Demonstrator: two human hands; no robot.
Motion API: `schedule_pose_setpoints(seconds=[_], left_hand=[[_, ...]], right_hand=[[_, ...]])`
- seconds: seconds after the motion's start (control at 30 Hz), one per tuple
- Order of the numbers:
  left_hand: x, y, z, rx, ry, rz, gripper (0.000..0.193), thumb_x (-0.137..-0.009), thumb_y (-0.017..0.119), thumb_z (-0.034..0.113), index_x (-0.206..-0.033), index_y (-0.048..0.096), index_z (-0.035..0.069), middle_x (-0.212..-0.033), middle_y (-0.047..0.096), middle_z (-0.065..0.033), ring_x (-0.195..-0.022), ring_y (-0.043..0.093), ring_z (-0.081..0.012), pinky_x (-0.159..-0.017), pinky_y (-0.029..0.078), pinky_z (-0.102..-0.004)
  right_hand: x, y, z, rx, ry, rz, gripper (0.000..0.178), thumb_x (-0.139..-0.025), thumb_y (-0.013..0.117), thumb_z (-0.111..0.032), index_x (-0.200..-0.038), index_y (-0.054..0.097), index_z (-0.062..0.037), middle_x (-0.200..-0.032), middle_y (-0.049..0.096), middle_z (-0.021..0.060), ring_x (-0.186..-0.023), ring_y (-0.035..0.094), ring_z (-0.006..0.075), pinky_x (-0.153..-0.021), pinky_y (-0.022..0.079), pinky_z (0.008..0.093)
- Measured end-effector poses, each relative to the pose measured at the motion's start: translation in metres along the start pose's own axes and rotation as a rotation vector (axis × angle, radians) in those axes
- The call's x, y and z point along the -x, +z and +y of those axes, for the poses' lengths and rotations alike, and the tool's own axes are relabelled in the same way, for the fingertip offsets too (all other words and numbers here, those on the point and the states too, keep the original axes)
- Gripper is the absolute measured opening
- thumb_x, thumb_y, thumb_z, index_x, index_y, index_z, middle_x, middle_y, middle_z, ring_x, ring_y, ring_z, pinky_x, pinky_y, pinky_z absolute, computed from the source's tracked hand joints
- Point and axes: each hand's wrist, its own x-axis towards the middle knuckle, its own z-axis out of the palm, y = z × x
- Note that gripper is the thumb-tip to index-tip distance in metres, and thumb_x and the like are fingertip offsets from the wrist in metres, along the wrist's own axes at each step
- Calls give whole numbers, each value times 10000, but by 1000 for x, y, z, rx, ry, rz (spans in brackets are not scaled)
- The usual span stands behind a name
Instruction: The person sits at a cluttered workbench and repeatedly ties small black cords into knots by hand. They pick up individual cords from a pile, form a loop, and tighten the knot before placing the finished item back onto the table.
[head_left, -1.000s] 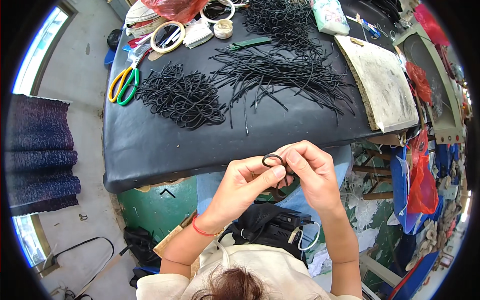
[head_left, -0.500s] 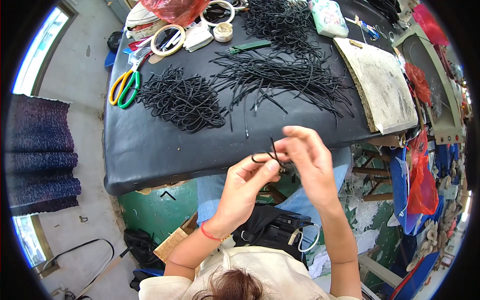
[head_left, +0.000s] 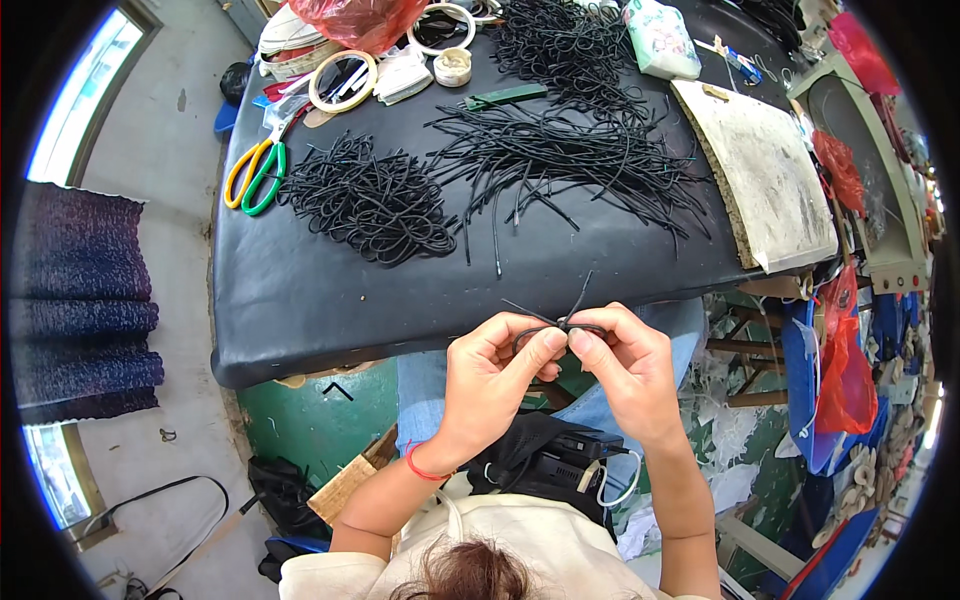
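Both my hands meet just off the table's near edge, pinching one thin black cord (head_left: 563,324). My left hand (head_left: 497,372) grips it between thumb and fingers, and a loop bends round beside the thumb. On the other side my right hand (head_left: 628,368) pinches the same cord, with another small loop at its fingers. Two loose ends stick up from the crossing between the thumbs. Beyond them on the table lie a bundle of straight black cords (head_left: 580,160) and, to its left, a heap of looped black cords (head_left: 370,200).
Scissors (head_left: 256,175) with yellow and green handles lie at the left on the black padded table (head_left: 330,310). Behind are a cream ring (head_left: 343,80), a small round tub (head_left: 452,67) and a green tool (head_left: 505,96). A pale board (head_left: 760,175) covers the table's right end.
My right hand has come down and left to the cord and now pinches it next to my left thumb. The cord's crossing has drawn in, with loops on both sides.
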Motion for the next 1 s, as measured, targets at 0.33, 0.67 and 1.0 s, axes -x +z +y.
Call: schedule_pose_setpoints(seconds=[0.33, 0.67, 1.0], left_hand=[[-3, -3, 2, -19, -57, 1, 137, -835, 635, 118, -868, 598, -10, -740, 619, -43, -613, 568, -71, -562, 468, -194], [-6, -11, 6, -177, -97, -153, 158, -844, 627, 132, -894, 593, -14, -720, 572, 14, -637, 481, -16, -553, 408, -169], [-7, -10, -9, -235, 12, -140, 131, -833, 617, 88, -902, 637, -21, -727, 592, 6, -642, 483, -22, -553, 394, -184]], right_hand=[[5, 2, 9, -24, 38, -7, 158, -867, 559, -55, -998, 584, 30, -871, 548, 30, -760, 524, 71, -679, 431, 203], [-9, 9, 17, -244, 88, 51, 199, -878, 588, -162, -738, 528, -34, -720, 536, -34, -618, 428, 15, -545, 354, 176], [-15, 7, 41, -243, 127, 182, 250, -843, 633, -167, -647, 547, -39, -584, 484, -58, -532, 364, 6, -468, 283, 182]])
